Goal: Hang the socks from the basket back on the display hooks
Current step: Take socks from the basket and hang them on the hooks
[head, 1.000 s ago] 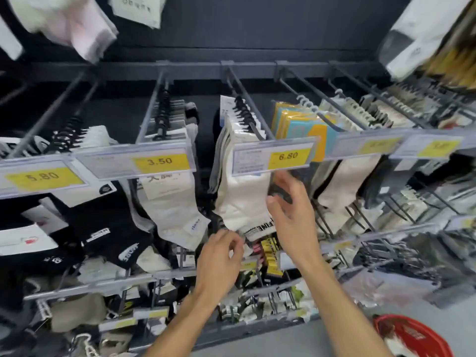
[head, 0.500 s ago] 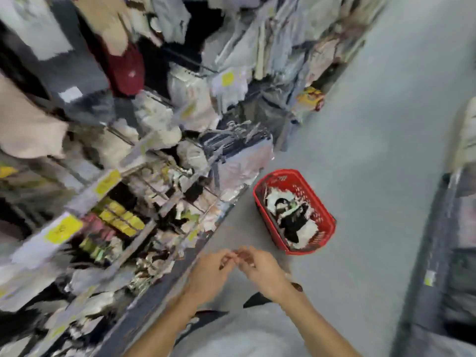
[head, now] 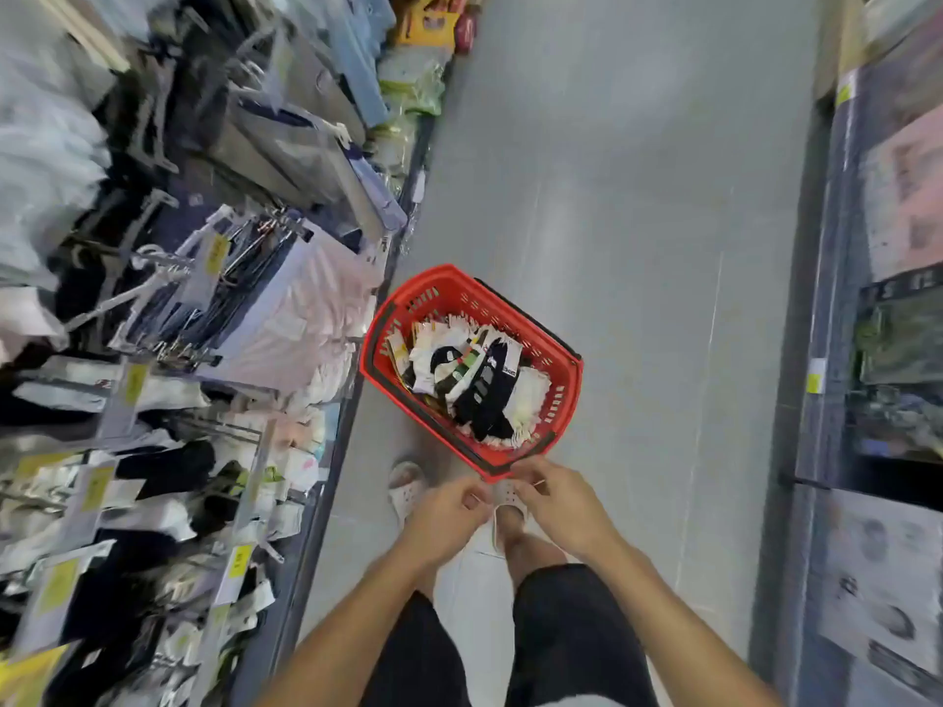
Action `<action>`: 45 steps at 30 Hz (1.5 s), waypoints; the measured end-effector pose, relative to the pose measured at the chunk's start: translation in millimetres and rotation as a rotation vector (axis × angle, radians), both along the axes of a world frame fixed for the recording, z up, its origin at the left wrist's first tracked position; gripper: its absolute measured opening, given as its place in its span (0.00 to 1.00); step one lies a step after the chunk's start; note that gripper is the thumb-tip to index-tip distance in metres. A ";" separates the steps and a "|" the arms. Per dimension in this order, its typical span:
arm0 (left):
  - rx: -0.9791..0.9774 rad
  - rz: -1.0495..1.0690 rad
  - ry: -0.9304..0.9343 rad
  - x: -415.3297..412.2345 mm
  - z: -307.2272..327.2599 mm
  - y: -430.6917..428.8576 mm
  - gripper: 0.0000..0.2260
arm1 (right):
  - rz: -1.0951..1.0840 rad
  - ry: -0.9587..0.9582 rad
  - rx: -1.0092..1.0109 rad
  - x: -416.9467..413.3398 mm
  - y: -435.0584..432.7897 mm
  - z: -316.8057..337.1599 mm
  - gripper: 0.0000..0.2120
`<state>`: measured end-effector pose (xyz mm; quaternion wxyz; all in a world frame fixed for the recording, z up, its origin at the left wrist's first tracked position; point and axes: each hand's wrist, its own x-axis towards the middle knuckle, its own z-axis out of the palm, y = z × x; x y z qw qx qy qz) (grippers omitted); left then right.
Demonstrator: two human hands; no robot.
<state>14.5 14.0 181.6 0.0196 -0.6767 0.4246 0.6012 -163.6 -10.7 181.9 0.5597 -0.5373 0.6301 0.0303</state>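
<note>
Basket (head: 449, 290), red plastic with dark handles folded down on the rim, sits on the grey floor (head: 627, 237) just beside the foot of the display rack (head: 319, 502). Socks (head: 485, 385) fill it: a loose pile of white, black and striped pairs, some with card tags, all inside the basket, none in a hand.

We see both hands low in the head view, just this side of the basket's near corner. Left hand (head: 446, 507) and right hand (head: 556, 500) are held close, fingertips nearly meeting, fingers on both curled inward. We cannot tell whether they pinch something small between them or grasp nothing; the spot is too small and soft. Neither hand touches the basket or the socks.

Rack runs down the left side, blurred. Display hooks (head: 250, 242) stick out with packaged socks hanging in rows, white, black and pale pink. Yellow price tags (head: 240, 561) sit on the hook ends; we can't read the numbers.

Below the hands we see black shorts (head: 561, 630), bare legs and a white sandal (head: 405, 484) on the floor near the rack base. A second shelf unit (head: 898, 349) stands across the aisle on the right, well apart from the basket, its contents blurred.
</note>
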 end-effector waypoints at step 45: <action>-0.372 0.641 0.336 57.4 -178.8 -187.5 0.24 | -0.559 -0.539 0.031 104.0 -175.4 -178.0 0.19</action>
